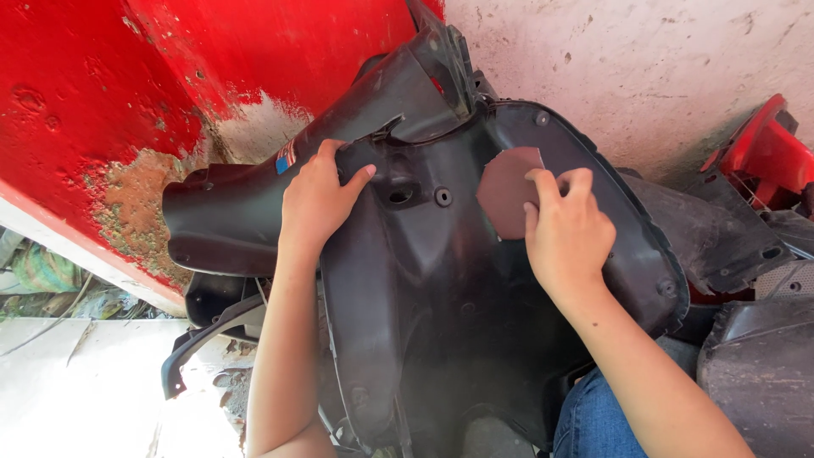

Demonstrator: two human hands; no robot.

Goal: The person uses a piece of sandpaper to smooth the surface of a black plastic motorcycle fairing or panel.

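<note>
My jeans (pixel 593 420) showed at the bottom, with the big black plastic scooter panel (pixel 432 280) propped against my knee and rising away from me. My left hand (pixel 318 199) gripped the panel's upper left edge, fingers curled over the rim and thumb stretched flat across the inner face, so the hand was closed on the panel itself. My right hand (pixel 566 233) pressed a rounded piece of reddish-brown sandpaper (pixel 507 191) flat against the panel's inner right side, fingers together and laid on the sheet's right edge, the thumb alongside. The sandpaper sat just below the panel's raised rim, right of two small screw holes (pixel 443 197).

To my left, the pale concrete floor (pixel 76 390) lay open beside my left forearm, with a thin black trim piece (pixel 199 339) curving over it. To my right there was little room: more dark plastic body parts (pixel 755 373) crowded close to my right arm.

A small sticker (pixel 286 158) in red, white and blue sat on the panel just beside my left fingertips; I could not make out its shape clearly.

Farther off, a chipped red painted surface (pixel 110 93) with rusty patches stood behind the panel on the left, a rough pale wall (pixel 644 68) behind on the right, and a red plastic part (pixel 767 153) leaned near that wall.
</note>
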